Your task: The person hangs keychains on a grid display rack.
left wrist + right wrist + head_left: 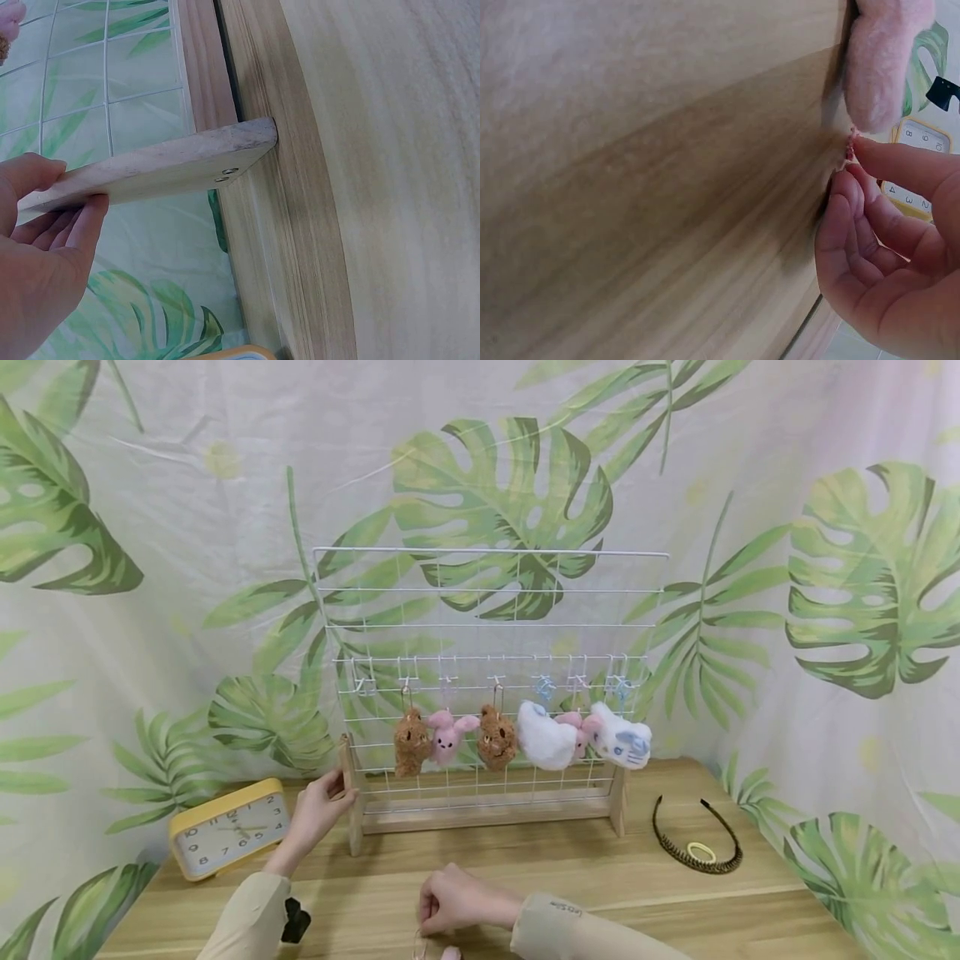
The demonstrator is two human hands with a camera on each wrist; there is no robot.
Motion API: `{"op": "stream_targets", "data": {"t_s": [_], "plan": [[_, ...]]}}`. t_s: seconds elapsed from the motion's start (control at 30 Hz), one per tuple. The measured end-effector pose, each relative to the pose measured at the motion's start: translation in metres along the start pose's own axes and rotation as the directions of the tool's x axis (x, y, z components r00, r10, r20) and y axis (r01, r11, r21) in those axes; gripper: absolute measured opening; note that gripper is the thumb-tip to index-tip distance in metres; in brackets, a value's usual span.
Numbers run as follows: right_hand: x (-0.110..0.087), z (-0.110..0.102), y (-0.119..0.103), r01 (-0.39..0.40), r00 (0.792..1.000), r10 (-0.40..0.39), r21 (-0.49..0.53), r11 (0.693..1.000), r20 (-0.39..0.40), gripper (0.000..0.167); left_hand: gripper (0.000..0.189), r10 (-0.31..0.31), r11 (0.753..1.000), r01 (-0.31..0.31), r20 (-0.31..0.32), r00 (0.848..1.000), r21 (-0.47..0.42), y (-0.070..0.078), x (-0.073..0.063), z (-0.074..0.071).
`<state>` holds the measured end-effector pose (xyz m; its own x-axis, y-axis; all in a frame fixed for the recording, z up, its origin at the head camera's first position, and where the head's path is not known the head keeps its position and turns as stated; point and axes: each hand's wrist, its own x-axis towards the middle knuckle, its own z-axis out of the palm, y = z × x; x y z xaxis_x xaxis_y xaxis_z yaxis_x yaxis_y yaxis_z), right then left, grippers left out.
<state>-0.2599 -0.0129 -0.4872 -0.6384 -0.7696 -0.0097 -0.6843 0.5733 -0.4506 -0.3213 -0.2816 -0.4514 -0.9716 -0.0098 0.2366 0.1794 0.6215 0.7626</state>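
My left hand [321, 810] grips the upright wooden end post [157, 161] of a white wire grid rack [491, 553], thumb on one side and fingers on the other. Down at the table's near side, my right hand [467, 900] pinches the thin pink cord or chain [851, 144] of a pink plush charm [877, 75]. Only a sliver of that plush shows at the head view's bottom edge. Along the rack hang brown plush bears [497, 739], pink plush bunnies [446, 739] and white plush charms [547, 737], all on small hooks. The leftmost hook [364, 687] carries no plush.
Left of the rack stands a yellow alarm clock [232, 831]. A black clip-like object [296, 920] lies by my left sleeve. To the right, a dark headband [697, 864] rests on the wooden table [570, 868] with a pale yellow ring [702, 852] beside it. A leaf-patterned curtain hangs behind.
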Motion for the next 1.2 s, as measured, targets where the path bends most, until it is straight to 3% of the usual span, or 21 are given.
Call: {"op": "stream_targets", "data": {"t_s": [0.1,0.27,0.4,0.67,0.9,1.07,1.2], "plan": [[0.0,0.0,-0.002,0.001,1.0,-0.001,-0.029,1.0,-0.004,0.01,0.057,0.004,1.0,-0.004,0.002,1.0,0.0,-0.001,0.0,0.001],[-0.001,-0.001,-0.001,0.087,0.994,-0.094,-0.129,0.988,-0.052,0.012,0.058,0.013,1.0,-0.013,0.004,1.0,0.002,-0.003,0.002,0.001],[-0.004,-0.005,-0.001,0.129,0.988,-0.14,-0.139,0.982,-0.067,0.013,0.059,0.004,1.0,-0.004,0.012,1.0,0.001,-0.002,0.002,0.0],[0.0,0.0,-0.001,0.056,0.997,-0.062,-0.141,0.988,-0.041,0.012,0.059,0.002,1.0,-0.001,0.024,1.0,-0.01,0.0,0.001,0.0],[0.002,-0.002,-0.004,0.109,0.994,-0.113,-0.206,0.973,-0.01,0.02,0.06,-0.007,1.0,0.007,0.02,1.0,-0.009,0.0,0.002,-0.001],[-0.003,-0.007,-0.003,0.141,0.99,-0.142,-0.149,0.979,0.005,0.017,0.06,-0.011,1.0,0.011,0.016,1.0,-0.003,0.0,0.001,-0.001],[-0.007,-0.019,-0.002,0.153,0.988,-0.153,-0.037,0.988,-0.002,0.009,0.06,-0.009,1.0,0.009,0.013,1.0,0.003,-0.001,0.001,0.0]]}}
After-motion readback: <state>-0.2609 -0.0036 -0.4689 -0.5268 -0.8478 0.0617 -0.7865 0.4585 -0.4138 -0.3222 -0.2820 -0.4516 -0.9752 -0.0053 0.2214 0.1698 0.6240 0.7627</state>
